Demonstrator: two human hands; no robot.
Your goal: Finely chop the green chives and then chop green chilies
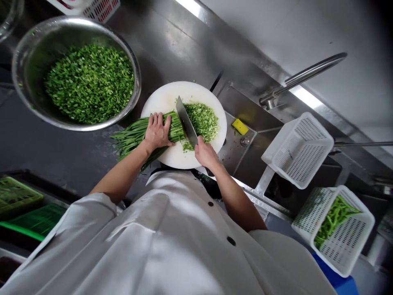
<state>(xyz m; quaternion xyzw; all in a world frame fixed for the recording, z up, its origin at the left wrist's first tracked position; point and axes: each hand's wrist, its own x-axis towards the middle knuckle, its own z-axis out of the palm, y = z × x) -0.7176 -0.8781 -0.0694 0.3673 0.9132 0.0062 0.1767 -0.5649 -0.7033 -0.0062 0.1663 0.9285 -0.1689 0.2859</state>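
Observation:
My right hand (205, 152) is closed around the handle of a cleaver (186, 123), whose broad blade stands at the cut end of a bunch of garlic chives (132, 137). My left hand (158, 132) presses down on that bunch with its fingers over the stalks, a short way left of the blade. Under both hands lies a round white cutting board (167, 159). Chopped chives (204, 123) are heaped on the board to the right of the blade. The leafy ends of the bunch hang past the board's left edge.
A large steel bowl (23, 82) of chopped greens stands at the left. To the right are a sink with a yellow sponge (240, 127), a faucet (307, 76), a white basket (294, 151) and another basket (346, 258) with green peppers. Green crates (33, 221) sit lower left.

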